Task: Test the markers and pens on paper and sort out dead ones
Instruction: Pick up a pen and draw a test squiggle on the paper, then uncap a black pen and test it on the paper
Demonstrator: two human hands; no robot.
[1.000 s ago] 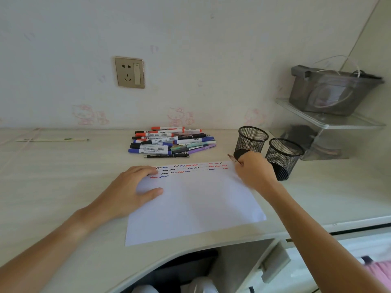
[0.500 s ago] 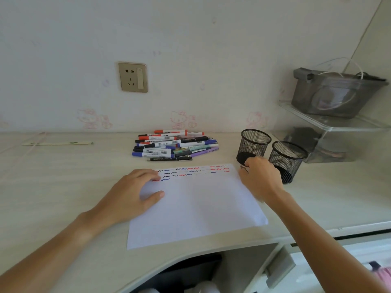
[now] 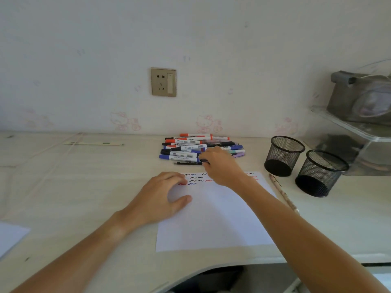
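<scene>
Progress: the sheet of paper [image 3: 213, 216] carries several short rows of test squiggles in black, blue and red along its far edge only; the rest of the sheet is unmarked — so some testing is done, though how many pens those marks stand for cannot be told. The pile of markers and pens [image 3: 201, 149] lies on the desk [image 3: 84, 187] just beyond the paper's far edge, and it is large; both mesh cups [image 3: 283, 155] at the right look empty from this view, so sorting appears hardly begun. A pencil-like stick [image 3: 283, 193] lies alone beside the paper's right edge, its long axis running from far-left to near-right. The pile's pieces lie roughly parallel, long axes left to right across the desk; most of the coloured caps show at the left ends, though a few ends are hidden. The right hand [image 3: 222, 166] reaches over the paper to the pile's near edge, fingers curled down at a thin black pen [image 3: 187, 163] lying left-right — whether it yet grips that pen cannot be told. The left hand [image 3: 160, 197] rests loosely spread on the paper's left part, pressing it down and holding nothing.
</scene>
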